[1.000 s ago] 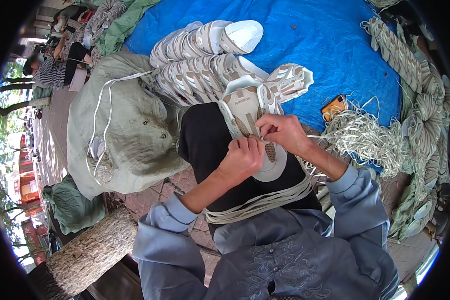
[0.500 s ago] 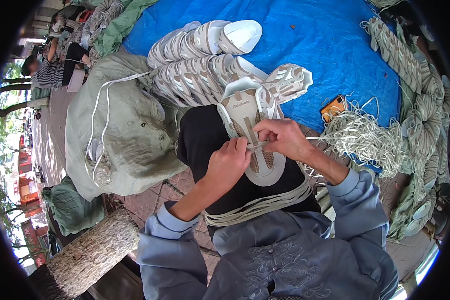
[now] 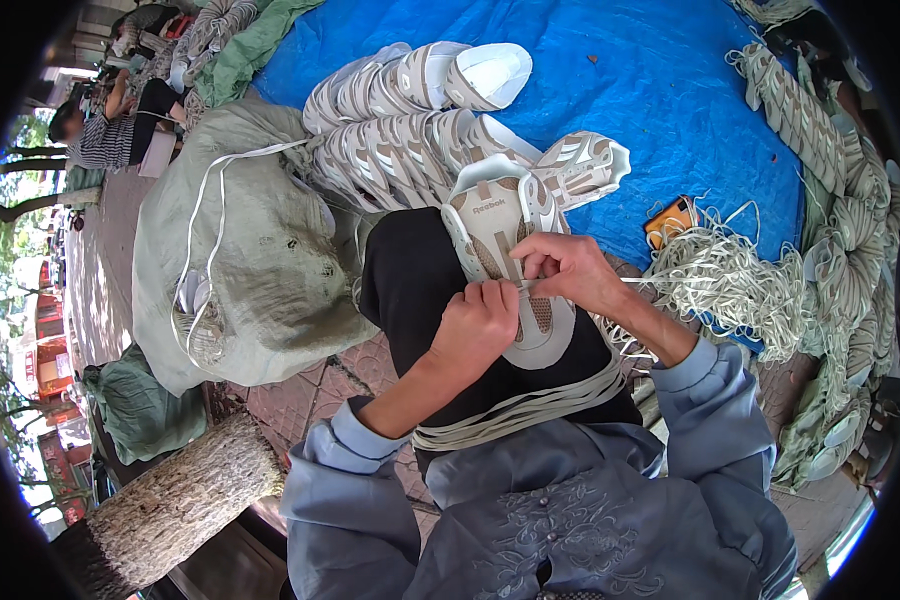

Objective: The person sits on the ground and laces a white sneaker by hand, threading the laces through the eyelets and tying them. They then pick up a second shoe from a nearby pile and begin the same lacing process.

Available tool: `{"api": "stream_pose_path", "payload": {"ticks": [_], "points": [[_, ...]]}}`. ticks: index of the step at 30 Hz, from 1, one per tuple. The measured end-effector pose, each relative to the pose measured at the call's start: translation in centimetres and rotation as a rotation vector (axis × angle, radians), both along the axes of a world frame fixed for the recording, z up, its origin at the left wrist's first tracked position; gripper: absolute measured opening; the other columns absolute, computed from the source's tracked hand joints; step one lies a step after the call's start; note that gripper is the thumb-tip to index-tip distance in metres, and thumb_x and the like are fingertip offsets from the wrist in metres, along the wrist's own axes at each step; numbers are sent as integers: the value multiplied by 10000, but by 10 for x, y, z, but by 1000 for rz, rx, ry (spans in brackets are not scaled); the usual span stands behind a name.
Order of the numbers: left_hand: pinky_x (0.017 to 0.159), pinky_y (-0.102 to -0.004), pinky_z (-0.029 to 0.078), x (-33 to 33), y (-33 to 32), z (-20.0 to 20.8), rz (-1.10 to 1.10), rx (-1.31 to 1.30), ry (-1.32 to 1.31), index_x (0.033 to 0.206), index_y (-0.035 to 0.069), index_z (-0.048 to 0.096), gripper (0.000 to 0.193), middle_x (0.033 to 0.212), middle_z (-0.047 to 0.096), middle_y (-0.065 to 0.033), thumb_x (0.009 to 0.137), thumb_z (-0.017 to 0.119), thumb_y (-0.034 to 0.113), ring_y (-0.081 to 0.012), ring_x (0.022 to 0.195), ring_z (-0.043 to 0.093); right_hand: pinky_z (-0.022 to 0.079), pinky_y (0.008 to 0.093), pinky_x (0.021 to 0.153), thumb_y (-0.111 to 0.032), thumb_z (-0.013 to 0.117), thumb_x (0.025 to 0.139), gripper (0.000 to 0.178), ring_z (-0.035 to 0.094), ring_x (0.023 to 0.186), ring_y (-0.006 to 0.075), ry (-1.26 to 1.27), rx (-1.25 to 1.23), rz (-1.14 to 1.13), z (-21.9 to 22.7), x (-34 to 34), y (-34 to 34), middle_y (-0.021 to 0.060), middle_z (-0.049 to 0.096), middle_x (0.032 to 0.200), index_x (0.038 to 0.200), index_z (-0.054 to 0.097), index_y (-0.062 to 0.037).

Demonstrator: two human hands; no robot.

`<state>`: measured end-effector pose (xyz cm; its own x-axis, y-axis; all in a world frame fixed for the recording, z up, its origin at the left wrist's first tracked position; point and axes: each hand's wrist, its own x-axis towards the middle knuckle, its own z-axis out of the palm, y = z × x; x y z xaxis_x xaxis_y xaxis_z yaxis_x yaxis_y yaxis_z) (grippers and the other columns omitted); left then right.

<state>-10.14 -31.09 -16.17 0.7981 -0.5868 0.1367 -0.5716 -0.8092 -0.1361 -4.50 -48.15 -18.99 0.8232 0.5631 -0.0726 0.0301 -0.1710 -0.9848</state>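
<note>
The shoe upper [image 3: 494, 236] by the left hand [image 3: 477, 322] bears small brown lettering [image 3: 489, 206].

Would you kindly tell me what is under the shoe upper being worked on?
The shoe upper appears to rest on black trousers, which show on both sides of it; whatever lies directly beneath is covered.

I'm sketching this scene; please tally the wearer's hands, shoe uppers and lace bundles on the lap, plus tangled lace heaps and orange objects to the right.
Hands (left hand, right hand): 2
Shoe upper: 1
Lace bundle: 1
Tangled lace heap: 1
Orange object: 1
Total: 6
</note>
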Motion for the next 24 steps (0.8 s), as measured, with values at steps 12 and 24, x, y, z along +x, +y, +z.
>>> {"api": "stream_pose_path", "payload": {"ticks": [12, 24], "points": [[471, -289, 442, 7, 26, 19, -14, -63, 75, 710, 58, 437, 162, 648, 445, -59, 618, 570, 63, -197, 581, 494, 370, 177, 518, 73, 685, 576, 455, 435, 587, 19, 198, 152, -22, -5, -4, -4, -25, 550, 713, 998, 589, -68], [350, -337, 442, -129, 472, 118, 1466, -181, -161, 839, 37, 496, 110, 578, 567, -147, 772, 496, 123, -244, 429, 553, 450, 311, 550, -30, 711, 464, 529, 522, 582, 208, -820, -510, -225, -19, -25, -85, 47, 521, 656, 974, 591, -108]]}}
